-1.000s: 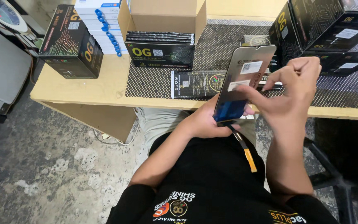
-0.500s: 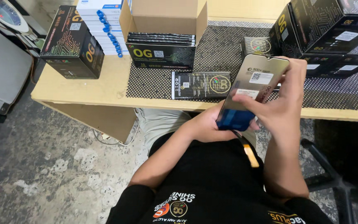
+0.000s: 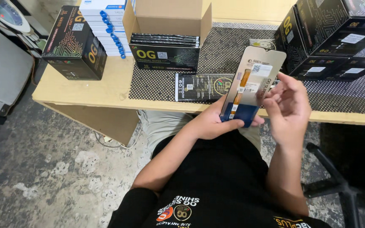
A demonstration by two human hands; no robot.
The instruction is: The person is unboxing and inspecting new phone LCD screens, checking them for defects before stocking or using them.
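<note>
My left hand (image 3: 214, 122) grips the lower blue end of a flat phone display panel (image 3: 252, 82), held upright over my lap with its grey back facing me; an orange flex strip and white stickers show on it. My right hand (image 3: 288, 108) hovers at the panel's right edge, fingers curled, fingertips near or touching the edge. A flat black packet (image 3: 203, 87) lies on the black mesh mat (image 3: 157, 84) just beyond the panel.
An open cardboard box (image 3: 165, 38) holds flat black packets. One black carton (image 3: 74, 44) stands at the left and a stack of black cartons (image 3: 334, 38) at the right. White boxes with blue tabs (image 3: 106, 29) are stacked behind. The wooden table edge (image 3: 85, 99) runs across; a chair base (image 3: 339, 185) sits lower right.
The panel has tilted more upright and shifted slightly left. My right hand has come off its top part and drawn back to the right edge.
</note>
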